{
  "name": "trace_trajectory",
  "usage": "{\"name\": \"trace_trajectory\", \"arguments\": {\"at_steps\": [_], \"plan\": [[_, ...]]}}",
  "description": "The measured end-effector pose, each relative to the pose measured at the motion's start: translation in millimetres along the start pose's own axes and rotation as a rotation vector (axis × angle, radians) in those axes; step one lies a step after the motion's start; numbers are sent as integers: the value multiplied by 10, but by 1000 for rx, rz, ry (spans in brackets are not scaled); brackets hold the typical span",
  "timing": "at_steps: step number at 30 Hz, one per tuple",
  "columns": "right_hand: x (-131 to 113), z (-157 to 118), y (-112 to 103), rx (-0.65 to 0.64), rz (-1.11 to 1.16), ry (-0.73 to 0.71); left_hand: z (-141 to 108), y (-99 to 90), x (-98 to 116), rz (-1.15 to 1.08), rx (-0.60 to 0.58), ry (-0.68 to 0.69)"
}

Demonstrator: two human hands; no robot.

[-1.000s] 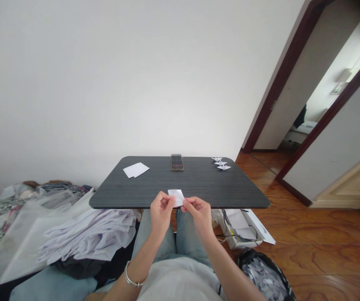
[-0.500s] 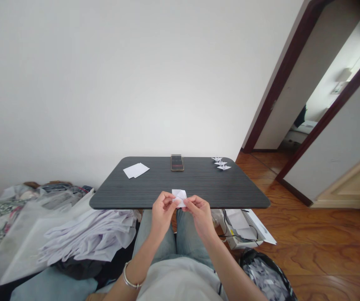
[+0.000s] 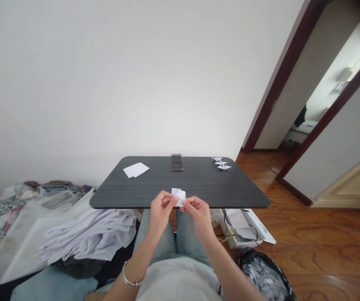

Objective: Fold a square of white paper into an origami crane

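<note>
The small white paper (image 3: 179, 196) was a little more to the right than one second before, and its top outline had become uneven, with a slanting fold visible. The left hand (image 3: 160, 210) gripped its left side between thumb and fingers; the right hand (image 3: 199, 208) pinched its lower right corner. Both forearms came from the near side and slanted inward, so the paper was at the near edge of the dark table (image 3: 123, 192). The phone (image 3: 177, 163), far in the middle, had not moved.

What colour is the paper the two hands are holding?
White: the folded paper shows best in the head view.
</note>
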State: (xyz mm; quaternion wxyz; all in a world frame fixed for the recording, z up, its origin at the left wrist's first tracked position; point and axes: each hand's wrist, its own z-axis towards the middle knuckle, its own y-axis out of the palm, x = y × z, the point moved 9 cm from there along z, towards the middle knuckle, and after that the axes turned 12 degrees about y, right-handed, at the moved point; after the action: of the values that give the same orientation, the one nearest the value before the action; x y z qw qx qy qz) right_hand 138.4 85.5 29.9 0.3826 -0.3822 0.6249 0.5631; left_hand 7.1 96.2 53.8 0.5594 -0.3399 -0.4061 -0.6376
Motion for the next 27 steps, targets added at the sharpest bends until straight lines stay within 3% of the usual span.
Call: {"name": "trace_trajectory", "arguments": {"at_steps": [13, 17, 27], "plan": [[44, 5, 23, -48, 2, 47, 91, -22, 123, 278, -331, 103], [44, 3, 27, -46, 9, 38, 92, -49, 118, 303, -293, 100], [-15, -57, 47, 0, 0, -26, 37, 6, 79, 44, -151, 11]]}}
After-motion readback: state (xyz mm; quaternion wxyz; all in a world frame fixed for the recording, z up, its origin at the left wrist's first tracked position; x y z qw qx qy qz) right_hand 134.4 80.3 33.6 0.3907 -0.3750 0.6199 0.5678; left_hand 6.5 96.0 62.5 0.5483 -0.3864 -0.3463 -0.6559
